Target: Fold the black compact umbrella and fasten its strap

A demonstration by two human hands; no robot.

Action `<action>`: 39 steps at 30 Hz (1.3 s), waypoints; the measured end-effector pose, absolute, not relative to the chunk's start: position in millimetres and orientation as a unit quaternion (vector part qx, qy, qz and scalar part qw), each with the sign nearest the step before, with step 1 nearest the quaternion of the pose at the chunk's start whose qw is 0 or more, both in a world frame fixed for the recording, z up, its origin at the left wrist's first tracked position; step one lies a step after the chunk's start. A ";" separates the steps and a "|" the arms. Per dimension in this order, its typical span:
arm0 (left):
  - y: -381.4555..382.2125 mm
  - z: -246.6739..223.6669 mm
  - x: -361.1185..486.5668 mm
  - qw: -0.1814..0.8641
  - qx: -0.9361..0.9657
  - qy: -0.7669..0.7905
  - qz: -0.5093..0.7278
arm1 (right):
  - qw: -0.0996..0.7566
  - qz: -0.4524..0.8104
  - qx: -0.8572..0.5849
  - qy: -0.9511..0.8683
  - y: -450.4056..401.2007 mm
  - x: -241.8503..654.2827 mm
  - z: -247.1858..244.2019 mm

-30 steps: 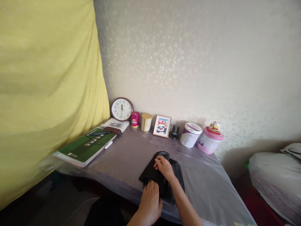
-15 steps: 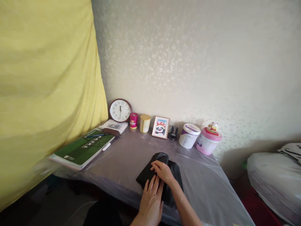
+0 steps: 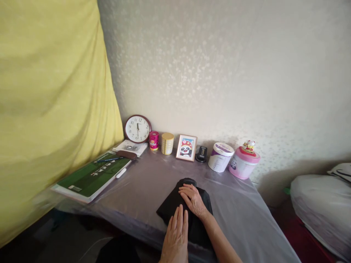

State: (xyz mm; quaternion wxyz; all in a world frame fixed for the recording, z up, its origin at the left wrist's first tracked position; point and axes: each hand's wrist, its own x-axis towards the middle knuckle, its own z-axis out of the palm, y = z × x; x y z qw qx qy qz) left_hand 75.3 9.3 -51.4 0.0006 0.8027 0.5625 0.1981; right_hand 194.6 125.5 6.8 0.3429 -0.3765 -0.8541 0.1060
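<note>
A folded black cloth-like item (image 3: 170, 205) lies near the front edge of the table, its far end rolled or bunched up. My left hand (image 3: 177, 230) rests flat over its near part, fingers stretched out and pointing away from me. Just beyond and to the right, my right hand (image 3: 193, 199) lies on the upper part of the black item with its fingers extended to the left. Neither hand grips anything. Both hands and the right forearm cover part of the black item.
Along the wall stand a clock (image 3: 138, 129), a pink tin (image 3: 154, 141), a yellow-lidded can (image 3: 167, 144), a panda picture frame (image 3: 186, 148), a black object (image 3: 201, 154) and two tubs (image 3: 220, 157). A green book (image 3: 94, 179) lies at left on the grey-covered table (image 3: 137, 193).
My right hand has flattened, its fingers now stretched across the black item. My left hand has drawn slightly nearer to me, apart from the right. The view has shifted slightly.
</note>
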 end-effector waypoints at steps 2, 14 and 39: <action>9.2 -52.1 74.9 0.022 0.805 0.563 0.187 | 0.340 0.091 -0.388 -0.852 143.4 195.7 1.6; 7.5 -10.4 81.8 0.113 0.760 0.638 0.051 | 0.401 0.016 -0.512 -0.760 145.4 202.1 14.5; -4.8 61.3 32.0 0.284 0.707 0.597 0.252 | 0.629 0.389 -0.528 -0.418 83.7 292.1 -26.2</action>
